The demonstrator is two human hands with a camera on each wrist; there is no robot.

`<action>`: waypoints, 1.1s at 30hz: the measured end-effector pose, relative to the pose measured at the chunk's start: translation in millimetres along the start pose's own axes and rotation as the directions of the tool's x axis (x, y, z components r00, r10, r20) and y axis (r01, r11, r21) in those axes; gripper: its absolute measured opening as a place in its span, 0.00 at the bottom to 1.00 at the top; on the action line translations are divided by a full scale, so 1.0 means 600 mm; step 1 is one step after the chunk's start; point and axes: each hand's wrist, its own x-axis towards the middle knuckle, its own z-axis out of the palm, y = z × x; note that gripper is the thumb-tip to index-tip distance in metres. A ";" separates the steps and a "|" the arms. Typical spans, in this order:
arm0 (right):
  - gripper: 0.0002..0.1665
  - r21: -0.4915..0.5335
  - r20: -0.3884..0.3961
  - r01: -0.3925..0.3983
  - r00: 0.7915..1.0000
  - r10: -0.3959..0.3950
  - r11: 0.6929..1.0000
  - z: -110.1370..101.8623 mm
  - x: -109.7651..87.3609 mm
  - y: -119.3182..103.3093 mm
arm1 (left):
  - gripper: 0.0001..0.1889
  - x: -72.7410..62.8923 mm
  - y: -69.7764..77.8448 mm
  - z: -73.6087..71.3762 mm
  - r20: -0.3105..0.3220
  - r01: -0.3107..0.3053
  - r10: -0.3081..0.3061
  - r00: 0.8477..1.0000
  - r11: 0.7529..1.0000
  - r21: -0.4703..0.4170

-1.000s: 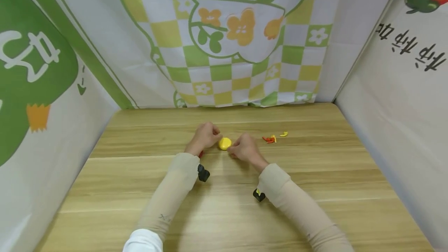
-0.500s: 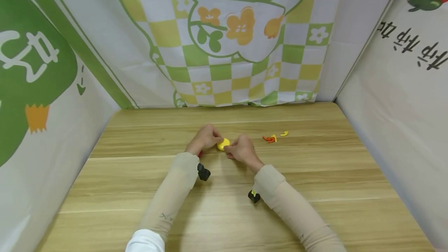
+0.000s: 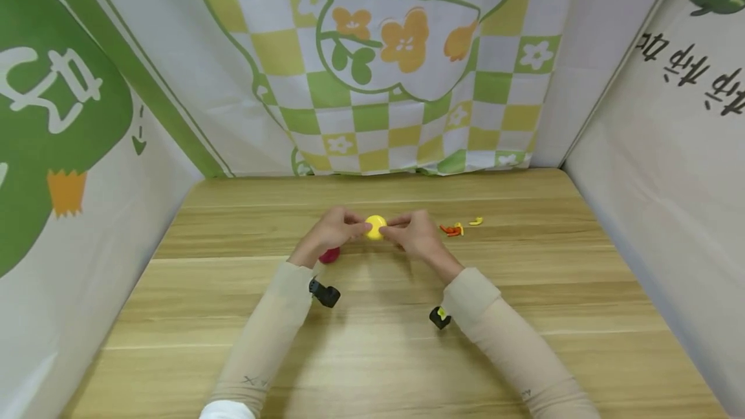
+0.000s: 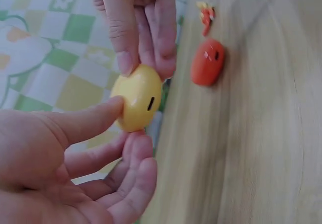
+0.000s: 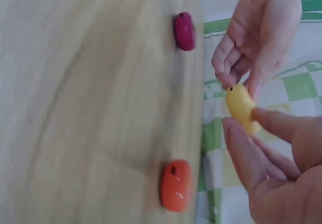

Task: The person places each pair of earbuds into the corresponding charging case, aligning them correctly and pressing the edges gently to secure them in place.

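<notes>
A glossy yellow rounded plastic piece point(image 3: 376, 227) with a narrow dark slot is held up off the table between both hands. My left hand point(image 3: 334, 228) pinches its left side, thumb in front and fingers behind. From the other side, my right hand point(image 3: 420, 235) pinches it with thumb and fingers. The slot faces down in the left wrist view, on the yellow piece point(image 4: 138, 100). A magenta piece point(image 3: 329, 255) of similar shape lies under my left wrist. An orange-red one point(image 5: 176, 186) shows on the table in the right wrist view; my right hand mostly hides it from the head view.
Small red and yellow hooked parts point(image 3: 452, 230) lie in a cluster right of my right hand. One yellow hooked part point(image 3: 476, 221) sits slightly apart. The wooden table point(image 3: 372, 354) ends at a checked cloth point(image 3: 372, 121) behind, with printed cloth walls on both sides.
Both hands have closed in on the yellow piece and lifted it from the table. The magenta piece now shows more beside my left wrist.
</notes>
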 end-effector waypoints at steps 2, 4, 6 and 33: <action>0.18 0.030 0.032 0.024 0.999 -0.025 0.999 -0.014 -0.003 -0.006 | 0.18 -0.011 0.005 0.000 -0.005 -0.032 0.032 0.999 0.998 -0.046; 0.18 0.034 0.059 0.057 0.997 -0.059 0.998 -0.028 -0.008 -0.012 | 0.18 -0.022 0.010 0.000 -0.011 -0.078 0.077 0.997 0.994 -0.078; 0.18 0.030 0.089 0.092 0.992 -0.095 0.995 -0.042 -0.014 -0.017 | 0.18 -0.033 0.014 0.002 -0.021 -0.122 0.121 0.992 0.987 -0.103; 0.13 -0.055 0.338 0.373 0.880 -0.335 0.926 -0.106 -0.083 0.001 | 0.14 -0.107 -0.009 0.097 -0.032 -0.297 0.304 0.952 0.895 -0.334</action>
